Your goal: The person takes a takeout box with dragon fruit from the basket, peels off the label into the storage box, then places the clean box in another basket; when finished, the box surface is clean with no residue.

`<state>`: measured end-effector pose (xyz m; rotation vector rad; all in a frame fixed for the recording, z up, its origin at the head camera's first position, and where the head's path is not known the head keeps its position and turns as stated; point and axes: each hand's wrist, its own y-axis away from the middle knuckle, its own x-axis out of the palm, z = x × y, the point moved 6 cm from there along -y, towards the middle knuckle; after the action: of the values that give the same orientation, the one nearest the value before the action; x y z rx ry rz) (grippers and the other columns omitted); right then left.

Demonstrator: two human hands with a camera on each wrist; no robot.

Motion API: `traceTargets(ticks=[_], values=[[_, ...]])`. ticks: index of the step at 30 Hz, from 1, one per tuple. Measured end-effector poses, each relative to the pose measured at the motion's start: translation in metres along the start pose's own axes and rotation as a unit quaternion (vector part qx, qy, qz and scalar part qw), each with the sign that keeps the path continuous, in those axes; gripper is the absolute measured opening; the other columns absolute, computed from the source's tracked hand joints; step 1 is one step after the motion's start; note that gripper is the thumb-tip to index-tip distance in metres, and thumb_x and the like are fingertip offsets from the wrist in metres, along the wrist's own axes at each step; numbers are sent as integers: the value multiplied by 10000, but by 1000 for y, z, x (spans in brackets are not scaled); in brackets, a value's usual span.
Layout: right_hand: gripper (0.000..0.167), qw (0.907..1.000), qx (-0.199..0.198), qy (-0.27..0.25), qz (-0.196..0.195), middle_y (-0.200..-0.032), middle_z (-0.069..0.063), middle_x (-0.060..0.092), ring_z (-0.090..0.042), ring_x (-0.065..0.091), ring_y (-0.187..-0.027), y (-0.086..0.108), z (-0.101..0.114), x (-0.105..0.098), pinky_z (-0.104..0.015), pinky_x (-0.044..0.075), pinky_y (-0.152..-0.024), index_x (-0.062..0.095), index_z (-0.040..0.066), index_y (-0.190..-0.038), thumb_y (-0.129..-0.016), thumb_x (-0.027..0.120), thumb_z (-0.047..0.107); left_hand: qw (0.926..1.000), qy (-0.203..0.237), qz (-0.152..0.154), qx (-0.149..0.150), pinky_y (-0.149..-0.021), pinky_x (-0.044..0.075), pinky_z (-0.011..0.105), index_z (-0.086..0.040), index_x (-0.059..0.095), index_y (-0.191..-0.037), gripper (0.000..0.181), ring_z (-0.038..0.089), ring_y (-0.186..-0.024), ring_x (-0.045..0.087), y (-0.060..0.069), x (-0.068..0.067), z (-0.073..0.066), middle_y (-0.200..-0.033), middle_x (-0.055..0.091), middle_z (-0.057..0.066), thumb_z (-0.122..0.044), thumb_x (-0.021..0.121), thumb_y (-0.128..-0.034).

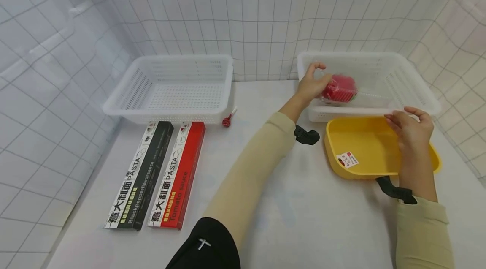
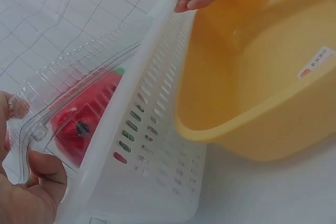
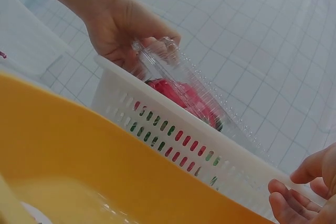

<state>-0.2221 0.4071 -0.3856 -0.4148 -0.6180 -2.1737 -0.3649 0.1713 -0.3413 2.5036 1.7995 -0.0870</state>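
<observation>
My left hand [image 1: 313,85] grips one end of a clear plastic clamshell box [image 2: 68,85], thumb on the near side in the left wrist view. Red contents with some green [image 1: 341,88] show through the plastic; their exact kind is unclear. The box sits tilted inside the right white basket [image 1: 341,112], partly hidden behind its slotted wall. At that basket's front rim, towards the right, my right hand [image 1: 414,131] pinches the edge between thumb and fingers. Directly below this hand stands a yellow basin [image 1: 364,150] with a small label inside.
Another white basket [image 1: 171,115] stands at the back left. Before it lie a black-and-white pasta box [image 1: 142,176] and a red-and-white pasta box [image 1: 178,176]. A red lollipop [image 1: 227,121] lies beside that basket. Gridded white curtain [image 1: 265,24] surrounds the table.
</observation>
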Motion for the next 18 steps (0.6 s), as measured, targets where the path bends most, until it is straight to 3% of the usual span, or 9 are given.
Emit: traceTargets(ticks=[8, 11, 15, 18], values=[[454, 9997, -18, -226, 36, -696, -112, 642, -228, 695, -591, 1, -1, 2, -286, 564, -583, 408, 111, -1096, -824, 681, -130, 9987, -429, -290, -12, -572, 453, 200, -227, 533, -1322, 410, 85, -595, 464, 5, 0, -4, -1025, 601, 14, -259, 630, -925], [446, 9998, -63, -184, 29, -697, -108, 644, -224, 696, -592, 2, -1, 2, -281, 563, -583, 412, 111, -1096, -828, 679, -125, 9980, -507, -381, -20, -579, 448, 198, -233, 539, -1333, 421, 83, -613, 467, 6, 0, -5, -1114, 607, 32, -260, 633, -924], [436, 9998, -99, -144, 13, -707, -105, 655, -219, 699, -597, 2, -1, 2, -278, 562, -580, 417, 112, -1097, -834, 677, -118, 9960, -746, -487, -97, -662, 473, 207, -267, 546, -1351, 453, 97, -773, 525, 6, -1, -5, -1298, 554, 40, -280, 653, -912], [438, 9998, -117, -166, 20, -712, -103, 653, -219, 699, -597, 3, -1, 2, -280, 562, -576, 419, 111, -1099, -832, 680, -118, 9929, -1015, -583, -228, -749, 479, 239, -306, 545, -1363, 479, 124, -932, 522, 5, -1, -5, -1347, 506, 49, -314, 667, -900]])
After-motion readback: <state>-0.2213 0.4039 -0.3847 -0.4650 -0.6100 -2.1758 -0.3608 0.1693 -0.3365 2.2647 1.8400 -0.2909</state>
